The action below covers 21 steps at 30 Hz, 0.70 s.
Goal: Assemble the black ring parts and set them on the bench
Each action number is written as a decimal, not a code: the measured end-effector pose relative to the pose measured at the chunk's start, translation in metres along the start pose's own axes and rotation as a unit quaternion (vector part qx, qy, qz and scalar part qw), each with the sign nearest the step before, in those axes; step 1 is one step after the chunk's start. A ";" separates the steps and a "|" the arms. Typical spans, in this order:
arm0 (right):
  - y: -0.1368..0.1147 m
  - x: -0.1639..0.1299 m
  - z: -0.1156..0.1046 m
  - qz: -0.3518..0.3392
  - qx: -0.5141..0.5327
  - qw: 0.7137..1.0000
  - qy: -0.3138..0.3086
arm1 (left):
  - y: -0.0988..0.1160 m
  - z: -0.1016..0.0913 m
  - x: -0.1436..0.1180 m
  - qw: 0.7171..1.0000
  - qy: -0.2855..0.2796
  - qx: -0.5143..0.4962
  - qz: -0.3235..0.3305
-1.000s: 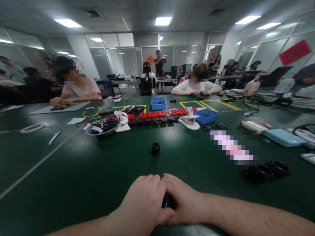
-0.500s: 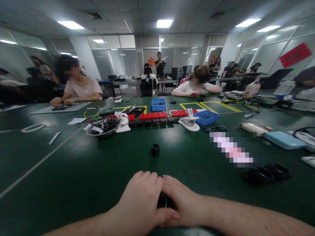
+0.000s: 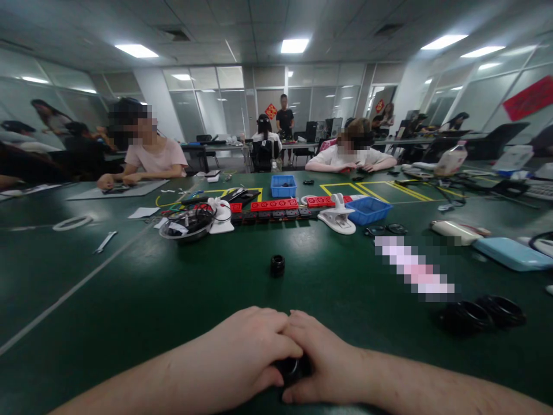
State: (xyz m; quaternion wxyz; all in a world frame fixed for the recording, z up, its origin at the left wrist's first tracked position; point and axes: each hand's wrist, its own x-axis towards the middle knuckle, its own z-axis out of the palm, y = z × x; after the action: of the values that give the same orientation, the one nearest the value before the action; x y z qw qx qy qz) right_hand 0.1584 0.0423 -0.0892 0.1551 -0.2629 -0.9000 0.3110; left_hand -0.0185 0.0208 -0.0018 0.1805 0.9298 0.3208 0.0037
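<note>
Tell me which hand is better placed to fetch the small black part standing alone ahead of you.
Probably the left. Both hands clasp the black piece, but the small black part stands just left of where they meet, ahead of the left hand. The right hand lies lower.

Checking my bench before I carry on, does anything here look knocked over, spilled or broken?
Nothing stands out. Both hands, left hand and right hand, are closed around a small black part. Another black part stands upright alone on the green table, and the black rings lie flat at the right.
</note>
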 end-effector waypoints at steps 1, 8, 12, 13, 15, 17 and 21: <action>0.000 0.000 0.000 0.003 0.000 1.000 0.000 | 0.001 0.002 0.001 1.000 0.002 0.007 -0.007; 0.000 0.002 0.003 0.003 0.004 1.000 0.021 | 0.007 0.016 0.011 0.990 0.011 0.086 -0.107; -0.001 0.004 0.003 0.004 -0.003 1.000 0.015 | 0.010 0.027 0.014 0.982 0.028 0.125 -0.139; -0.001 0.004 0.003 0.006 -0.003 1.000 0.013 | 0.011 0.028 0.015 0.981 0.032 0.125 -0.144; -0.002 0.004 0.003 0.010 0.000 1.000 0.011 | 0.011 0.027 0.016 0.981 0.036 0.121 -0.150; -0.002 0.004 0.003 0.011 0.005 1.000 0.012 | 0.010 0.023 0.015 0.983 0.036 0.113 -0.140; -0.002 0.002 0.001 0.000 0.013 1.000 0.017 | 0.008 0.005 0.009 0.992 0.021 0.083 -0.090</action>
State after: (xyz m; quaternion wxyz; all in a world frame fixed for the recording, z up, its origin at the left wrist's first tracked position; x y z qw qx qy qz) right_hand 0.1554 0.0414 -0.0889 0.1738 -0.2665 -0.8931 0.3181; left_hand -0.0065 0.0190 -0.0045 0.0951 0.9086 0.4062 -0.0194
